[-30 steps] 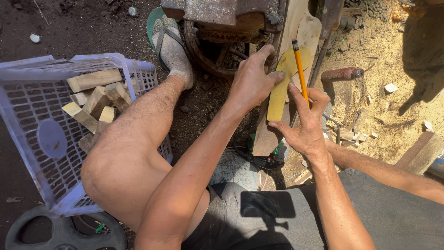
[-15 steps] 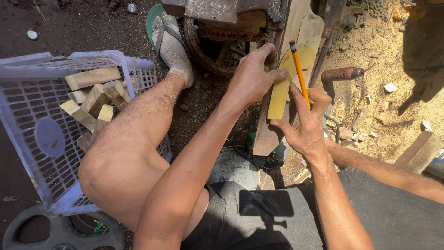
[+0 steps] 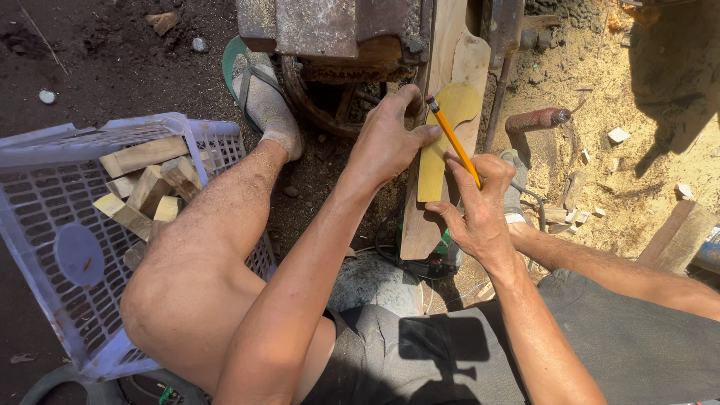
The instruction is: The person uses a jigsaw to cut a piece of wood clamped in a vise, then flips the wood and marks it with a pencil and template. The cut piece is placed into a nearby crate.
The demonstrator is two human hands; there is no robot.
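Note:
My left hand presses a flat yellow template down on a long wooden plank that leans against a rusty machine. My right hand grips a yellow pencil, its tip at the template's upper left edge, close to my left thumb. My bare left knee is raised below the left hand, and my left foot wears a green flip-flop.
A pale plastic crate with several wood offcuts stands at the left on dark soil. Sawdust and wood scraps cover the ground at the right, with a rusty-handled tool and a timber piece. A tyre edge shows bottom left.
The pencil has tilted slightly and its tip has crept along the template's edge. My left hand stays pressed on the template.

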